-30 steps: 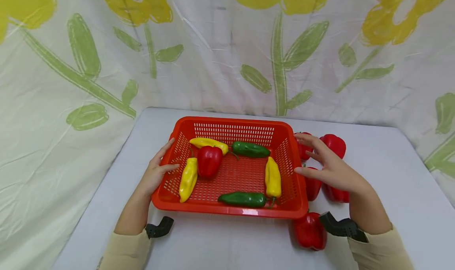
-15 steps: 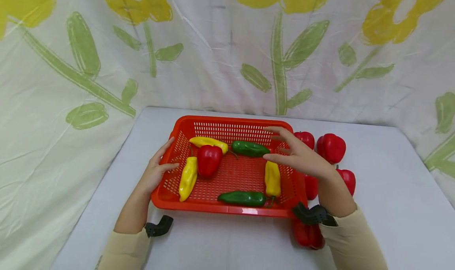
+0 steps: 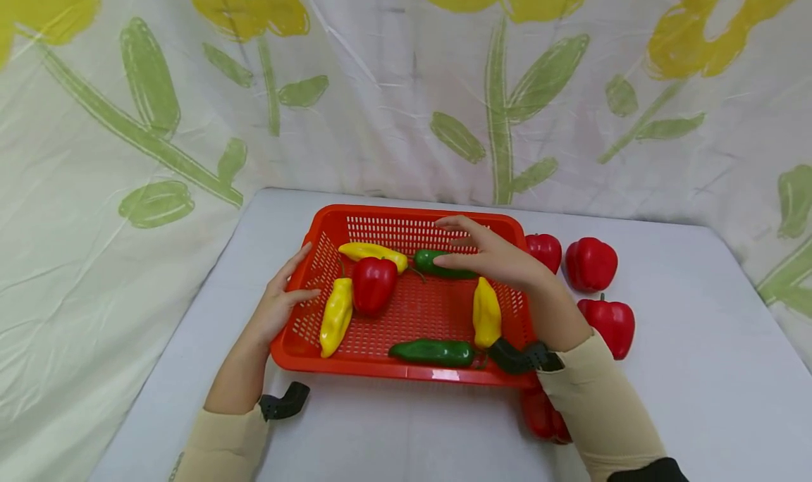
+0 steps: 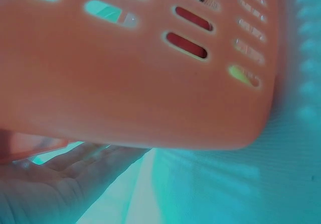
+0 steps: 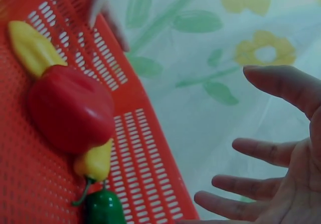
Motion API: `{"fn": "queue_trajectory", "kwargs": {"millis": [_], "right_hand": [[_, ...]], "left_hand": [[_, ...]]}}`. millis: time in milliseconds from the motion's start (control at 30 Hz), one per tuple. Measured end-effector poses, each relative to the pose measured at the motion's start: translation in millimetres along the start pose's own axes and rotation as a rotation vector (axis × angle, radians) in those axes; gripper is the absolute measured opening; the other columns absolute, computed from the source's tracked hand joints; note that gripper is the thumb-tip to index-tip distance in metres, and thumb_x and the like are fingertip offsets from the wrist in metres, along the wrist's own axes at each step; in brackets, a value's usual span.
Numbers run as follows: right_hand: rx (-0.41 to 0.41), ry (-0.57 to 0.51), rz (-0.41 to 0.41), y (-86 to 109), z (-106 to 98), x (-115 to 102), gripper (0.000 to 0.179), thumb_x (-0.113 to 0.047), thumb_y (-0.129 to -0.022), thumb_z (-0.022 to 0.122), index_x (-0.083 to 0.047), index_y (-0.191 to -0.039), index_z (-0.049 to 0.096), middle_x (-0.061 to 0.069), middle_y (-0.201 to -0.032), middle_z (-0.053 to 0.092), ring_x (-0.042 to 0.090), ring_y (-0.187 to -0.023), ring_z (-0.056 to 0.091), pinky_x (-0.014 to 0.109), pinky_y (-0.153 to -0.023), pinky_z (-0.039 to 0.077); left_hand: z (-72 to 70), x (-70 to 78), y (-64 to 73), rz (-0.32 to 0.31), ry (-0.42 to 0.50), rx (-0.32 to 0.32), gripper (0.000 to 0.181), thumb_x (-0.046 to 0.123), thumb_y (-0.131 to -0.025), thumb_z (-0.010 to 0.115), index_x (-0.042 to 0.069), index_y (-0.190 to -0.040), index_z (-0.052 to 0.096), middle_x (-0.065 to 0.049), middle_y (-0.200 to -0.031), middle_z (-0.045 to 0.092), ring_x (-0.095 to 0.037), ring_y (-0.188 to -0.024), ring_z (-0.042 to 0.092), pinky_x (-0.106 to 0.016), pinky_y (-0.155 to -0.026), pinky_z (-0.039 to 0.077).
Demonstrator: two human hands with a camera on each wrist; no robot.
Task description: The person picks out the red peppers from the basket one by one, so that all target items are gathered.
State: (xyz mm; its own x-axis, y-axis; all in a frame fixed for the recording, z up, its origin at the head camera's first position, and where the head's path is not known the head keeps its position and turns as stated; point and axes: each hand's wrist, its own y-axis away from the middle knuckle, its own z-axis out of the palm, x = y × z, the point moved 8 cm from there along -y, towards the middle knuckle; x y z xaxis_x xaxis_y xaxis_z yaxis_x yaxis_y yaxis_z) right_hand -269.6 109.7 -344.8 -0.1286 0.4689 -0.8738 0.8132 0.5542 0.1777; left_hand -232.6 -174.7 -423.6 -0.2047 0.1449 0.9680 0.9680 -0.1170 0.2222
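A red plastic basket [image 3: 412,380] with slotted sides stands on the table. My left hand [image 3: 279,302] holds its left rim, thumb over the edge and fingers along the outside. In the left wrist view that hand [image 4: 65,184] shows below the basket wall [image 4: 125,98]. My right hand [image 3: 491,253] hovers over the basket's right half, fingers spread and holding nothing, overlapping a green pepper [image 3: 431,262]. Inside lie a red bell pepper [image 3: 374,285], yellow peppers [image 3: 336,318] at left, back and right [image 3: 486,313], and another green pepper [image 3: 433,353] in front.
Several red bell peppers lie right of the basket, at the back [image 3: 591,263], farther forward [image 3: 610,323] and by its front right corner [image 3: 544,415], partly behind the right sleeve [image 3: 603,397]. A flower-printed cloth [image 3: 393,115] hangs behind the white table [image 3: 710,341].
My right hand has left the basket's right rim and moved left, over the inside of the basket. The left hand and the basket have stayed in place.
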Motion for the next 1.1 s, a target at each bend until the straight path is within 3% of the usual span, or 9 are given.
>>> {"fn": "queue_trajectory", "kwargs": {"millis": [400,800,1100], "right_hand": [[-0.029,-0.027,0.055,-36.1,24.5,-13.2,0.063,-0.035,-0.085,0.064,-0.021,-0.14,0.034,0.005,-0.147,0.031,0.03,-0.135,0.032,0.048,-0.105,0.037],[-0.079,-0.041,0.129,-64.6,54.1,-0.5,0.068,-0.033,-0.084,0.065,-0.017,-0.142,0.033,0.011,-0.148,0.03,0.03,-0.135,0.03,0.048,-0.104,0.039],[-0.145,-0.045,0.127,-81.1,84.4,11.6,0.064,-0.026,-0.083,0.068,-0.011,-0.138,0.039,0.014,-0.142,0.037,0.03,-0.131,0.035,0.044,-0.103,0.041]], "left_hand": [[-0.5,-0.1,-1.7,-0.008,-0.003,0.001,0.071,0.005,-0.092,0.045,0.039,-0.147,0.018,-0.006,-0.154,0.022,-0.031,-0.127,0.04,-0.032,-0.086,0.053],[2.1,-0.3,-1.8,0.004,0.002,-0.006,0.072,0.003,-0.091,0.046,0.038,-0.148,0.018,-0.005,-0.154,0.021,-0.032,-0.129,0.038,-0.03,-0.087,0.052],[0.7,0.4,-1.2,0.023,-0.014,0.003,0.071,0.004,-0.091,0.047,0.036,-0.148,0.019,-0.002,-0.155,0.02,-0.029,-0.126,0.041,-0.025,-0.084,0.053]]}}
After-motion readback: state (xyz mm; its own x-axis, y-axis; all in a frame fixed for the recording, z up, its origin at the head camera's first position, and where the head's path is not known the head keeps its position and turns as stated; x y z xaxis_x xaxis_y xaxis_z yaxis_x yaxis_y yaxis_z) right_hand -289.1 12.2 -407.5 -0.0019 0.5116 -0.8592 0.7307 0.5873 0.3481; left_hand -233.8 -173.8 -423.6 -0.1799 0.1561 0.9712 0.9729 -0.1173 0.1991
